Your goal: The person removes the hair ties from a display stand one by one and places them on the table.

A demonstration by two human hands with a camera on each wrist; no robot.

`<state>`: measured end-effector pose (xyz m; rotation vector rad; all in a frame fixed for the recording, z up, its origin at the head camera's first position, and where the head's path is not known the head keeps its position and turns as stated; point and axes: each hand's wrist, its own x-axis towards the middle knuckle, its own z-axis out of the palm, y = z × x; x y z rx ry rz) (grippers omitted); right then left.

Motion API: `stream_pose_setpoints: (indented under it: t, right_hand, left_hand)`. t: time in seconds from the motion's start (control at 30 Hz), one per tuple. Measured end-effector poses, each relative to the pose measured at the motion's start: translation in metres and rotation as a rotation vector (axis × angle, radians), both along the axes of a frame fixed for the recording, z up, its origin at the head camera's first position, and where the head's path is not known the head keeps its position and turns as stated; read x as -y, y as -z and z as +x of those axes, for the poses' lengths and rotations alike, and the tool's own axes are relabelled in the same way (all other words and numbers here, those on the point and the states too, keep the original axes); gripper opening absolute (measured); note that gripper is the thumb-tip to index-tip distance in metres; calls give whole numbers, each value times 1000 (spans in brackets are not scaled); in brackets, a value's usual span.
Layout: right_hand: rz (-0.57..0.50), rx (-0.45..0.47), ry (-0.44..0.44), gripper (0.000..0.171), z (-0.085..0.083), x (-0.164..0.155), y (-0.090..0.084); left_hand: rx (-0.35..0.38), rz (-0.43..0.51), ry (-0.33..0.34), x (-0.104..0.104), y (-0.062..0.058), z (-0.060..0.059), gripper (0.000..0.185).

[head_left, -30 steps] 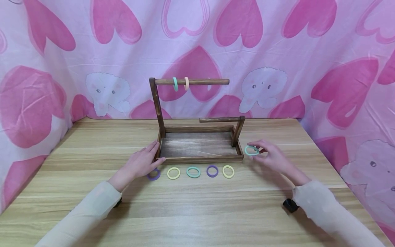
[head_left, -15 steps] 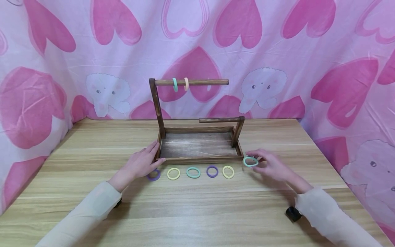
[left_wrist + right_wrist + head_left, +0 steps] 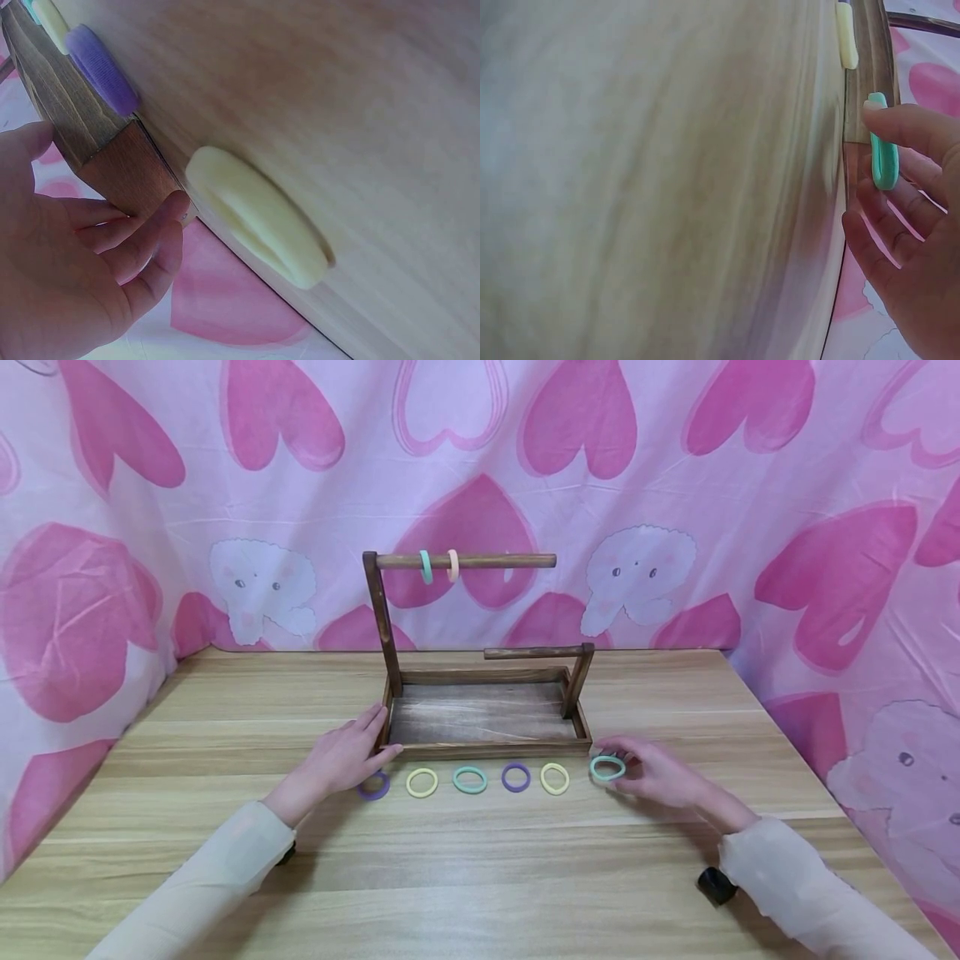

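Note:
My right hand (image 3: 656, 772) pinches a mint-green hair tie (image 3: 886, 161) between thumb and fingers, off the tray's front right corner. With fingers fairly straight, my left hand (image 3: 341, 760) rests at the front left corner of a dark wooden tray stand (image 3: 487, 748). In front of the tray lies a row of hair ties: purple (image 3: 373, 796), yellow (image 3: 422, 795), green (image 3: 470, 790), purple (image 3: 516, 789) and yellow (image 3: 555, 792). Another yellow hair tie (image 3: 259, 217) shows near my left hand in the left wrist view; the head view hides it.
A tall post carries the stand's upper bar (image 3: 510, 561), with a green hair tie (image 3: 426, 567) and a peach hair tie (image 3: 453, 566) hanging on it. The lower bar (image 3: 532, 652) is bare. Behind the table (image 3: 480, 877) hangs a pink heart-patterned cloth (image 3: 480, 435).
My right hand has moved toward the table's front edge with the green hair tie, from beside the tray to the right end of the row. The left hand has stayed put.

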<state>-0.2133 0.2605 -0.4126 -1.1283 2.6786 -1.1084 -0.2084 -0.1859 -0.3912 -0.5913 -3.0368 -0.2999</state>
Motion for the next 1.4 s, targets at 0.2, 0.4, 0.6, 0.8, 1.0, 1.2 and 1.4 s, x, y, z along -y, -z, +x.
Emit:
stream_pose_setpoints:
  t: [0.2,0.4,0.6,0.8,1.0,1.2,1.4]
  right_hand:
    - [15,-12,-12,51,1,3,-1]
    - [42,-34,-22,48,12,15,-21]
    - [85,-2,-5,48,3,6,-6]
    - [30,5,7,43,-7,0,0]
    - [-9,-31,65,43,-11,1,-13]
    - [-41,-120,87,40,-21,0,-27]
    - [-37,-144,111,38,-33,0,-38]
  left_hand:
    - [-6,5,0,0,-1,0,72]
    - [-6,7,1,0,-1,1,72]
    - [-4,13,3,0,-2,1,72]
    - [1,11,3,0,-1,1,72]
    - [-2,12,-2,0,-1,1,72]
    - [-15,17,-1,1,1,0,72]
    - [-21,15,0,1,1,0,72]
